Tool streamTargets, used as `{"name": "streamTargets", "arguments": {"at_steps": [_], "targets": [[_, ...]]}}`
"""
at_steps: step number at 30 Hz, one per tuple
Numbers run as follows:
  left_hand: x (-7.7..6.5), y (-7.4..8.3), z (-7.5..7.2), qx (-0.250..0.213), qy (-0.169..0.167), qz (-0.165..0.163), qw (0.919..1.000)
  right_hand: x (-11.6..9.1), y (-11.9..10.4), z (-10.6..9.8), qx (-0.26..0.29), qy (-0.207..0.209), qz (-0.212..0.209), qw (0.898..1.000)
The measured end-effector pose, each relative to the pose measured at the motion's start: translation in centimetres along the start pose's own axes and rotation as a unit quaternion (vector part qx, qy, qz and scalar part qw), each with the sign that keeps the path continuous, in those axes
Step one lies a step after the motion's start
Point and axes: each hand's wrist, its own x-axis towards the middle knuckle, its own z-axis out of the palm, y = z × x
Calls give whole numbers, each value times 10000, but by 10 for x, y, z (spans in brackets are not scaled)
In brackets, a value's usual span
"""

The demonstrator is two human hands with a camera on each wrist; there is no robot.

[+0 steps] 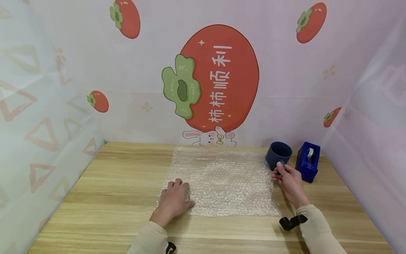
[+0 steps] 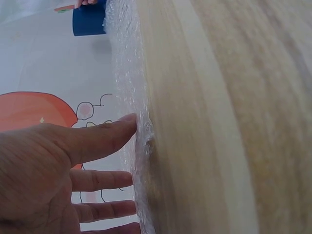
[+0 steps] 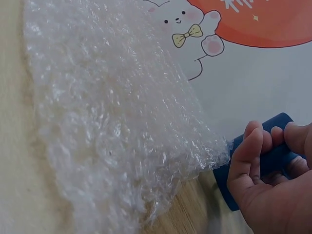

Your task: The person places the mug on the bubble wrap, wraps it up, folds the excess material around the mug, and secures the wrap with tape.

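Note:
A sheet of bubble wrap lies flat on the wooden table. My left hand rests at its near left edge, fingers spread; in the left wrist view the thumb and fingertips touch the wrap. At the sheet's far right corner is a dark blue mug, its opening facing up. My right hand pinches the mug's handle between thumb and fingers. From the right wrist, the mug shows partly behind my fingers, overlapping the corner of the wrap.
Just right of the mug stands a blue tape dispenser with a roll in it. The wooden tabletop extends to both sides of the sheet. A printed backdrop rises at the back edge, with hanging sheets on the left and right.

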Motion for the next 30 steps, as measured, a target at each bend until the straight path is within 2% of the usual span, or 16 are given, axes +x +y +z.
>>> {"name": "streamTargets", "arguments": {"at_steps": [11,18,30], "targets": [[-1,0,0,-31,49,12,10000,0,0,-3,111,-47,-13,9999],[-1,-1,0,-41,80,38,10000,-2,-4,-3,515,-227,167,9983],[-1,-1,2,-63,31,11,10000,-3,0,-3,432,-38,-88,9990]]}}
